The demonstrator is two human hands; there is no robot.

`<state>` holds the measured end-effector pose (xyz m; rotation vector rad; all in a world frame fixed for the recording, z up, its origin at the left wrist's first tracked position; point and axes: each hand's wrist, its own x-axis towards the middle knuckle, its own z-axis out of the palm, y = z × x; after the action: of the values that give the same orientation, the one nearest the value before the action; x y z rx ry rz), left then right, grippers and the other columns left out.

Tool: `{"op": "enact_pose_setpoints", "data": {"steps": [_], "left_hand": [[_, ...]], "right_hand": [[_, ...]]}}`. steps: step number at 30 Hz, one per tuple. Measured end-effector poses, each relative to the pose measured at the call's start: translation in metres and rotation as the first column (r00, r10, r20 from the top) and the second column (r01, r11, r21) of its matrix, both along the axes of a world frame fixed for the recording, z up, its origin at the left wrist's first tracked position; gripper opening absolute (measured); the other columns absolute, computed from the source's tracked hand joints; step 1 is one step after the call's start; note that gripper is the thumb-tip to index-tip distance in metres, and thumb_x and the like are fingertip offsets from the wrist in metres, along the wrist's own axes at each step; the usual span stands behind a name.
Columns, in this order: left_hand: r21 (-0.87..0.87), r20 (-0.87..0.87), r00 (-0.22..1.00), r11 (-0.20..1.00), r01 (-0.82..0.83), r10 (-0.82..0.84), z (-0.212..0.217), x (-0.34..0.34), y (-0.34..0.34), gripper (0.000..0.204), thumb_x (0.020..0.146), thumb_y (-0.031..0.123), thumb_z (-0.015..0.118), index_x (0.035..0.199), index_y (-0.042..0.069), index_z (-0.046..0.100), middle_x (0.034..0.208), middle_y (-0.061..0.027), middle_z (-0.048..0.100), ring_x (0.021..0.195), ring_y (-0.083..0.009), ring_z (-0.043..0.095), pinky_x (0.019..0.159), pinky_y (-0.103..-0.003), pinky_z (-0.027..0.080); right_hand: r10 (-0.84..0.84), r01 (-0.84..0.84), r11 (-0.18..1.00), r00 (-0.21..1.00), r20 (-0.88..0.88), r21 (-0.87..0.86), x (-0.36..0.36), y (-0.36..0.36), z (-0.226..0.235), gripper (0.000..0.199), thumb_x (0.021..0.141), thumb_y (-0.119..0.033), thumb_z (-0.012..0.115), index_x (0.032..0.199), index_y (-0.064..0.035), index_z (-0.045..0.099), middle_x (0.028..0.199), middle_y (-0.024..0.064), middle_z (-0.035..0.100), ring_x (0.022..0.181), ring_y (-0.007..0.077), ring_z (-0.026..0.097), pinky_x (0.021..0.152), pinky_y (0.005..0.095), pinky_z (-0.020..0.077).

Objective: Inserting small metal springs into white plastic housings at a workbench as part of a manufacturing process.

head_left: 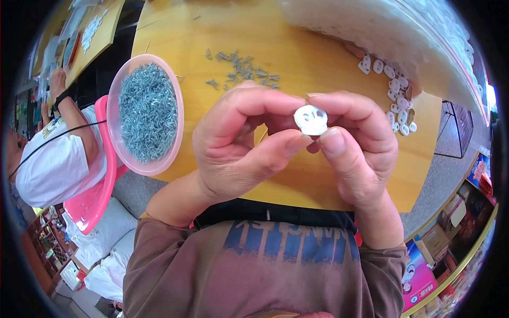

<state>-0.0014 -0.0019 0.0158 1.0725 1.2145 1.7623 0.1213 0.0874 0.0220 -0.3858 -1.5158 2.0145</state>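
Between the fingertips of both hands is a small white rounded plastic part (312,121) with holes in its face. My left hand (241,138) pinches its left side between thumb and index finger, and my right hand (360,143) grips the right side the same way. Whether a screw sits in the part cannot be made out. Beyond my left hand, loose small grey screws (241,68) lie scattered on the wooden table. To the left stands a pink oval bowl (179,114) heaped with similar screws (148,111). Several more white plastic parts (403,103) lie at the right.
A large clear plastic bag (366,24) of white parts covers the table's far right. Left of the table (180,26), a person in a white shirt (58,169) sits on a pink chair (95,204) by another table. Boxes (435,241) stand on the lower right.
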Motion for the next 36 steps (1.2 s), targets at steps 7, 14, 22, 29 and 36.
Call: {"op": "enact_pose_setpoints", "data": {"steps": [7, 14, 22, 29, 36], "left_hand": [[-0.012, -0.063, 0.998, 1.0, 0.003, -0.004, 0.0009, -0.003, -0.0006, 0.025, 0.072, -0.001, 0.06, 0.094, -0.003, 0.049, 0.081, -0.0081, 0.051, 0.066, -0.0113, 0.054, 0.058, -0.021, 0.042], [-0.002, -0.038, 0.999, 1.0, 0.0, 0.0, 0.0013, -0.0013, -0.0006, 0.024, 0.072, -0.001, 0.06, 0.094, -0.002, 0.049, 0.082, -0.0083, 0.051, 0.067, -0.0115, 0.054, 0.058, -0.021, 0.043], [0.019, -0.017, 1.0, 1.0, 0.013, -0.013, 0.001, -0.0023, 0.0015, 0.022, 0.074, 0.0, 0.058, 0.094, -0.002, 0.049, 0.083, -0.0085, 0.052, 0.068, -0.0128, 0.055, 0.059, -0.022, 0.044], [-0.005, -0.021, 1.0, 1.0, -0.002, 0.001, -0.0027, -0.0005, 0.0009, 0.022, 0.075, 0.001, 0.057, 0.095, -0.002, 0.049, 0.084, -0.0078, 0.052, 0.07, -0.0117, 0.054, 0.062, -0.021, 0.043], [-0.006, 0.047, 0.998, 0.999, 0.039, -0.038, -0.0019, 0.002, 0.0013, 0.023, 0.076, 0.001, 0.056, 0.097, -0.003, 0.048, 0.086, -0.0073, 0.051, 0.075, -0.0104, 0.051, 0.063, -0.021, 0.042]], "right_hand": [[-0.006, 0.006, 0.999, 1.0, 0.013, -0.032, -0.0004, -0.0005, 0.0002, 0.03, 0.079, -0.016, 0.053, 0.102, 0.0031, 0.048, 0.091, 0.0075, 0.055, 0.076, 0.0097, 0.051, 0.062, 0.021, 0.0424], [0.011, -0.011, 0.999, 1.0, 0.018, -0.031, 0.001, 0.0005, 0.0017, 0.029, 0.079, -0.015, 0.054, 0.101, 0.0028, 0.048, 0.091, 0.0073, 0.054, 0.076, 0.0099, 0.051, 0.063, 0.0207, 0.0421], [0.009, -0.009, 0.999, 1.0, 0.0, -0.038, -0.001, 0.001, 0.0011, 0.028, 0.079, -0.014, 0.054, 0.101, 0.0026, 0.048, 0.091, 0.0072, 0.053, 0.076, 0.0097, 0.05, 0.063, 0.0204, 0.042], [-0.01, 0.009, 0.999, 1.0, -0.028, -0.031, -0.0002, 0.0005, -0.0026, 0.026, 0.078, -0.009, 0.053, 0.101, 0.0025, 0.048, 0.091, 0.0075, 0.053, 0.076, 0.0097, 0.05, 0.063, 0.0203, 0.0422], [-0.003, 0.009, 0.998, 0.996, -0.092, 0.061, 0.0013, 0.0054, -0.0077, 0.025, 0.076, 0.001, 0.053, 0.1, 0.0029, 0.048, 0.09, 0.0082, 0.052, 0.078, 0.0106, 0.05, 0.069, 0.0213, 0.0417]]}}
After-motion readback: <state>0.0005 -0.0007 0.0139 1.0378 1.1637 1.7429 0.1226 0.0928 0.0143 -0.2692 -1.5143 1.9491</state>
